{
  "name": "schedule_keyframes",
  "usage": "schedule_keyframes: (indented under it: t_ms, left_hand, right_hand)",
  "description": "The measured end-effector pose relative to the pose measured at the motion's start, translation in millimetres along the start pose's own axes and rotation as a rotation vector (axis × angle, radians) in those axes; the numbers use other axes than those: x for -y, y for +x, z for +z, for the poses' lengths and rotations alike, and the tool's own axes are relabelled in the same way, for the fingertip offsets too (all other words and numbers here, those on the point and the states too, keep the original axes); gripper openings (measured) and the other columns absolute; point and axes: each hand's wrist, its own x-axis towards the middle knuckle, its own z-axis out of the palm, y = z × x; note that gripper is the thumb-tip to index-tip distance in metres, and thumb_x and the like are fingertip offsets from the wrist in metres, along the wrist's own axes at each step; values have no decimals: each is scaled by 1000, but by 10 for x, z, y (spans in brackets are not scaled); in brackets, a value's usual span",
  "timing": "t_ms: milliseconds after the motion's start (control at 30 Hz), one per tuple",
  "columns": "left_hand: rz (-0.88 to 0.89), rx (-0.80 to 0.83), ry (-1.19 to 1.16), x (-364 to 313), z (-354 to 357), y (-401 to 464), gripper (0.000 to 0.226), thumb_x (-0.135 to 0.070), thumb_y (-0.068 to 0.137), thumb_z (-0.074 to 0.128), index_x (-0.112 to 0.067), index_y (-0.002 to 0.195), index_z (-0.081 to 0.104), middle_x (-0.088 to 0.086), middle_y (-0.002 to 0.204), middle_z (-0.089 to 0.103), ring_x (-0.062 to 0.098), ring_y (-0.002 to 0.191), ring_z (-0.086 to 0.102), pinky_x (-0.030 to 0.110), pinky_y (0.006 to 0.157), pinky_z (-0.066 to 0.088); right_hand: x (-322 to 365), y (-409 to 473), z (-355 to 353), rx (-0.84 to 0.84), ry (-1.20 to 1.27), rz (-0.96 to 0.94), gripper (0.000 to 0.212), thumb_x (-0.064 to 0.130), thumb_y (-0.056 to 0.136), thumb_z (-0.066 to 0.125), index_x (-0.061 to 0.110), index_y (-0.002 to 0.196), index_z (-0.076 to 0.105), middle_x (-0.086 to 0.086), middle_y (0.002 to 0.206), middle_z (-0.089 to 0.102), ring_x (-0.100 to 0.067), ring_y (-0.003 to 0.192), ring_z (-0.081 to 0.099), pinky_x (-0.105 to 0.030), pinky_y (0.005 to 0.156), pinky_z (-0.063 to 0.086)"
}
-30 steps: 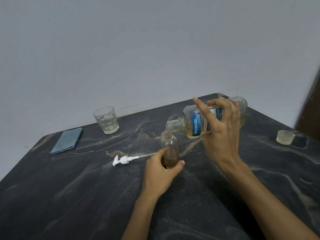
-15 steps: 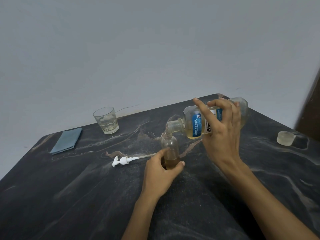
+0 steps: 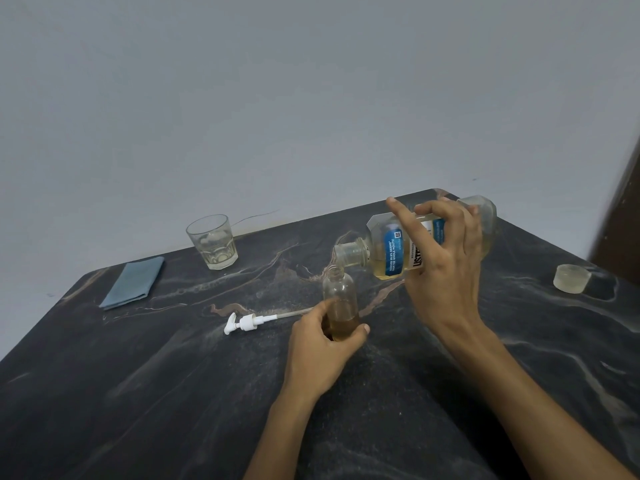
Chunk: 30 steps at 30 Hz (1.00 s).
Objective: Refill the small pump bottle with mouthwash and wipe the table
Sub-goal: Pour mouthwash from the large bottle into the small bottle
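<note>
Right hand (image 3: pixel 446 271) grips the tilted mouthwash bottle (image 3: pixel 398 251), its mouth over the small bottle (image 3: pixel 341 306) that the left hand (image 3: pixel 322 351) holds upright on the worktop (image 3: pixel 138 393).

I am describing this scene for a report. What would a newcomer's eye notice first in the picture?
First, the pouring at centre: the right hand tips the large mouthwash bottle on its side, its mouth just above the open neck of the small bottle, which the left hand holds upright on the dark table. To the left lie the white pump head, a glass and a folded blue cloth.
</note>
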Motion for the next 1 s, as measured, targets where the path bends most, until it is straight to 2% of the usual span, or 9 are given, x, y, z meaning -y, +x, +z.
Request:
schedule_keyframes:
  t_ms: [333, 500, 767, 1000]
  left_hand:
    - [2, 2, -18, -4, 4, -3, 22, -33, 70, 79, -38, 85, 64, -26, 87, 69, -5, 81, 66, 8, 68, 49]
    - [6, 1, -23, 1, 7, 2, 20, -34, 70, 79, -38, 84, 64, -24, 86, 70, -3, 80, 66, 9, 68, 50]
    - [5, -1, -29, 12, 14, 8, 21, -33, 70, 79, -37, 85, 65, -24, 87, 70, -3, 81, 66, 10, 68, 50]
    - [8, -3, -29, 0, 15, 2, 21, -32, 70, 80, -39, 83, 64, -26, 86, 69, -5, 81, 65, 6, 67, 48]
  right_hand:
    - [-9, 0, 12, -5, 0, -5, 107, -16, 48, 81, 27, 136, 39, -5, 119, 34, -24, 121, 31, -36, 112, 7]
    - [-10, 3, 9, -7, 6, -9, 99, -19, 48, 79, 21, 134, 50, -4, 118, 34, -24, 121, 31, -35, 113, 7]
    - [-4, 3, 3, 11, 14, 5, 98, -18, 49, 79, 21, 134, 50, -4, 119, 34, -24, 122, 31, -39, 113, 9]
    - [-2, 10, -10, 13, 10, 3, 97, -18, 48, 80, 19, 134, 51, -5, 118, 33, -25, 121, 30, -34, 113, 5]
